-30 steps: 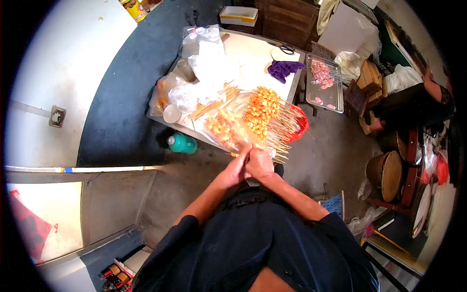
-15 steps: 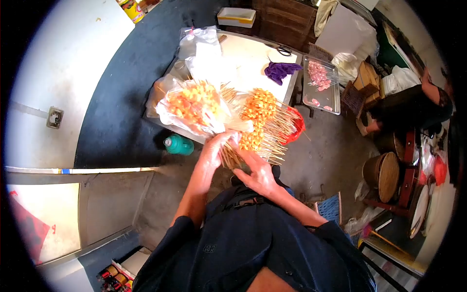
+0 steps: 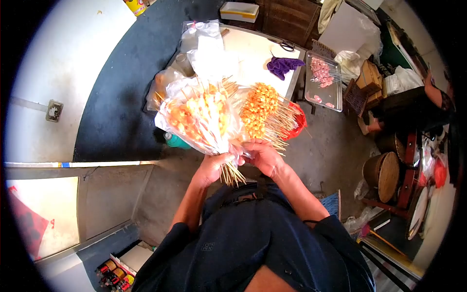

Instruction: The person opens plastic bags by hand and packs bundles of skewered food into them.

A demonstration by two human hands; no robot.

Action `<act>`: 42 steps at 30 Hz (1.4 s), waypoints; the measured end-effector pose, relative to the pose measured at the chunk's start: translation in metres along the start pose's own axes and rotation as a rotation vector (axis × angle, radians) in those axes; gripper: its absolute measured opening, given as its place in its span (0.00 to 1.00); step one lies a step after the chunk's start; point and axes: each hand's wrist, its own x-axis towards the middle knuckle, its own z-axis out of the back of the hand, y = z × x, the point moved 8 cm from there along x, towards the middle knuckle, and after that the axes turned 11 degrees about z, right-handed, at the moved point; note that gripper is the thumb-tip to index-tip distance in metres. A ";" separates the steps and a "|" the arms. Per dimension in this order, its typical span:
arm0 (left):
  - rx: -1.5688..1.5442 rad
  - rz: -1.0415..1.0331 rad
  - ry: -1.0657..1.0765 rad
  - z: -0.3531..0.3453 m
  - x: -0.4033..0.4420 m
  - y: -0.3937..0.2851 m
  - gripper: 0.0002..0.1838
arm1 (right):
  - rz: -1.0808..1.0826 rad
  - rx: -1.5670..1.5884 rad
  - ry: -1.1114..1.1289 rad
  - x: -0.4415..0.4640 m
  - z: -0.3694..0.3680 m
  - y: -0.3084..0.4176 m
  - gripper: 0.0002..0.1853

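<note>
A clear plastic bag [image 3: 194, 114] wraps a bundle of skewers with orange pieces, its bare stick ends [image 3: 232, 175] pointing toward my body. My left hand [image 3: 212, 166] is closed round the gathered neck of this bundle. At the bag's right edge my right hand [image 3: 264, 156] pinches the plastic, its fingertips partly hidden. Just beyond, a pile of orange skewers [image 3: 260, 107] lies on the white table, sticks pointing right, over a red bag [image 3: 298, 120].
A purple cloth [image 3: 283, 66] and scissors [image 3: 287, 46] lie on the table [image 3: 253, 51]. The metal tray [image 3: 332, 97] of pink meat skewers stands right of it. A green bottle [image 3: 176, 141] is below the left edge. Another person [image 3: 408, 107] is at far right.
The bagged bundle has come nearer my body and turned more upright, stick ends downward. My left hand now holds its neck, and my right hand has moved up to the bag's edge.
</note>
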 end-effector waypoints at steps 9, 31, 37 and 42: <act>-0.057 0.124 -0.116 0.004 -0.023 0.032 0.09 | 0.334 0.298 -0.051 -0.021 0.023 0.047 0.04; 0.600 -0.259 -0.629 0.062 -0.001 -0.002 0.07 | 0.484 -1.051 0.408 -0.027 -0.037 0.006 0.05; 1.526 -0.388 -0.817 0.033 0.005 -0.069 0.19 | 0.987 -1.742 0.746 -0.014 -0.104 0.016 0.03; 1.877 -0.749 -0.380 0.011 0.021 -0.072 0.04 | 0.894 -1.840 0.951 0.005 -0.134 0.049 0.08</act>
